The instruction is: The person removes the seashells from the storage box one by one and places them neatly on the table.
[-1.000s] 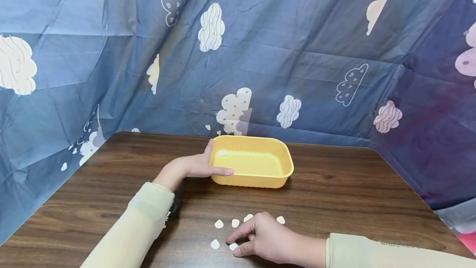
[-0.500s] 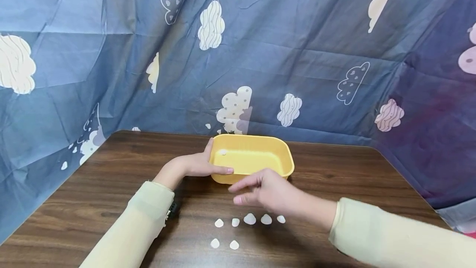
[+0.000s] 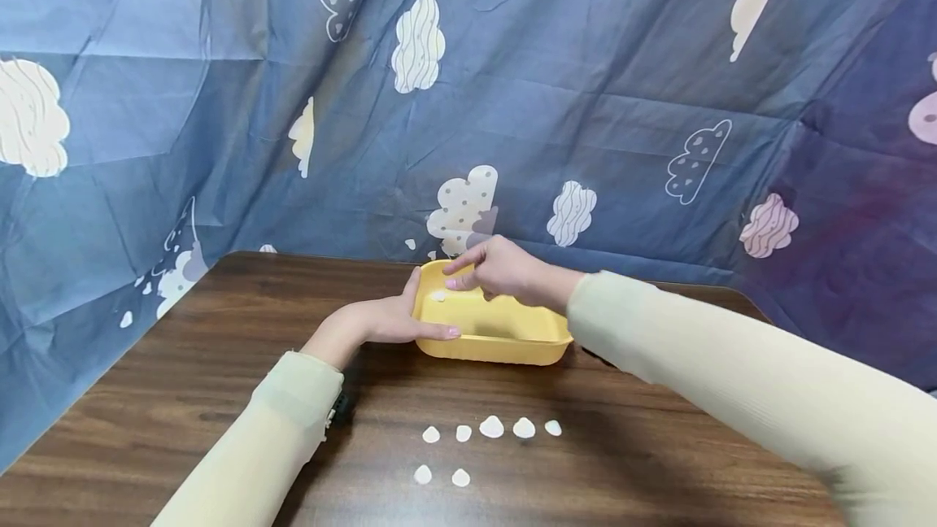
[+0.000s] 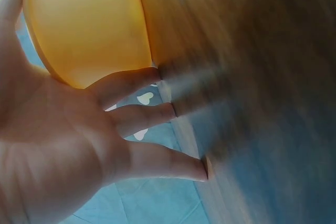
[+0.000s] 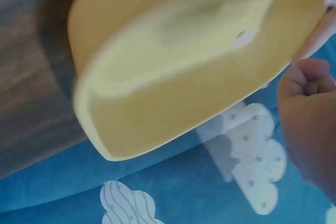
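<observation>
Yellow tub (image 3: 494, 350) and small white pieces (image 3: 491, 427) on a dark surface (image 3: 220, 348)

The largest thing here is the blue cloth (image 3: 629, 104) hanging behind, creased and wavy, printed with clouds, some striped and some dotted. In front of it lies the surface, brown with long wood grain and a light gloss. Two cream sleeves (image 3: 252, 437), of soft fabric, come over it from the near side.

The yellow tub stands near the far edge of the surface. It is smooth, looks like plastic, and has the form of a rectangle with well rounded corners and a thin rim.

The left hand (image 3: 384, 321) is at the left end of the tub, with the thumb along the near rim. Its fingers (image 4: 168, 161) are straight and widely spread, their tips upon the surface. The right hand (image 3: 505, 271) is above the tub; forefinger and thumb are a little apart, the other fingers bend inward. I cannot tell if they keep something small.

The smallest are the white pieces, flat and shell-like: five in a row, two nearer. One more white piece (image 3: 437, 296) lies inside the tub, toward its left end.
</observation>
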{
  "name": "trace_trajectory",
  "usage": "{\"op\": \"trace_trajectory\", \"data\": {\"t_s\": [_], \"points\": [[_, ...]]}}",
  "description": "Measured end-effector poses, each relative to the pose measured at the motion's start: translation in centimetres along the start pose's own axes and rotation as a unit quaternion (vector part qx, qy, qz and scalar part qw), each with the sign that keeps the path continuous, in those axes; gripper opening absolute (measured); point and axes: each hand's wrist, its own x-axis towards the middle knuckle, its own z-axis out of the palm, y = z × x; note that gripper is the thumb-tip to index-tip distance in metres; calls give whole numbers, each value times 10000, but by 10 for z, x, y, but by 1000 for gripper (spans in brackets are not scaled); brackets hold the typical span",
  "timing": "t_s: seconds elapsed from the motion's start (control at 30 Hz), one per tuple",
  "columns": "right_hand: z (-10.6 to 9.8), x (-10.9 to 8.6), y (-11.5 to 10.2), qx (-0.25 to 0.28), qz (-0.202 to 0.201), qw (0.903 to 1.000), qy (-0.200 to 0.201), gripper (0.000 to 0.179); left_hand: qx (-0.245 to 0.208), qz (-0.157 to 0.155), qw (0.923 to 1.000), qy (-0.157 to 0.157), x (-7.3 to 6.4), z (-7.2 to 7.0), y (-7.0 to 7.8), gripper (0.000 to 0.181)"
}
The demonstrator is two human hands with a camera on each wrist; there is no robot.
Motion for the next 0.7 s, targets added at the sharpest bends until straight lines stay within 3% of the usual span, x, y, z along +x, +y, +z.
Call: {"op": "trace_trajectory", "data": {"t_s": [0.13, 0.27, 0.5, 0.7], "points": [[-5, 31, 10, -123, 98, 9997, -194, 37, -80, 91, 9999, -47, 3, 2, 1, 142], [-11, 51, 18, -465, 109, 9987, -181, 35, -84, 170, 9998, -113, 5, 3, 5, 142], [-8, 66, 25, -550, -121, 9982, -205, 33, 14, 45, 9999, -110, 6, 0, 6, 144], [10, 75, 33, -720, 111, 9964, -432, 42, 58, -72, 9999, -118, 1, -3, 2, 143]]}}
